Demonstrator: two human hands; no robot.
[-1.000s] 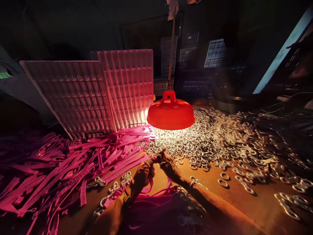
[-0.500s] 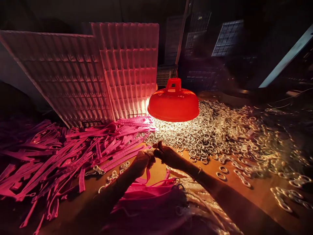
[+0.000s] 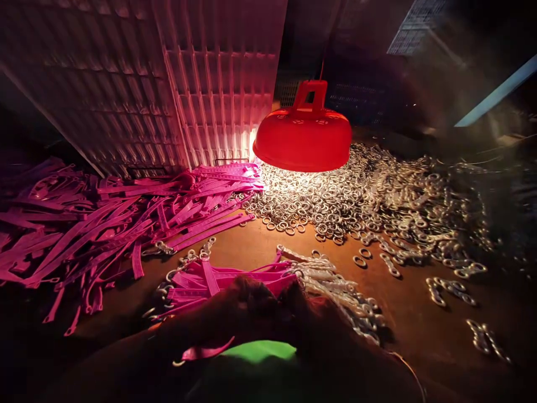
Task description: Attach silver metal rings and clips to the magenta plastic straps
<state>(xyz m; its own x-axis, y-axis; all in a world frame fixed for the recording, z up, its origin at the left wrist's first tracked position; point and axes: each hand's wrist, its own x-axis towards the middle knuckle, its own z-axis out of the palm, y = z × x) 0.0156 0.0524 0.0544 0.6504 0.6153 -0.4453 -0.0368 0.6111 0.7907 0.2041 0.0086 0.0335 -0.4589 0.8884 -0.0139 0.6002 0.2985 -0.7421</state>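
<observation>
Close to my body, my left hand and my right hand are drawn together, both very dark. The fingers look closed, but shadow hides their exact grip. A pink strap with a pale ring at its end sticks out below my left hand, apparently held in it. Whatever is between my right fingers cannot be made out. Just beyond my hands lies a bundle of pink straps, with pale linked metal pieces to its right.
Loose metal rings are heaped under a red lamp shade. A large pile of pink straps spreads leftward, before ribbed panels. Linked ring pieces are scattered at right. A bright green patch shows below my hands.
Both hands have come back from near the ring heap toward my body, still together. The view has tipped downward, and the strap end now shows below my left hand.
</observation>
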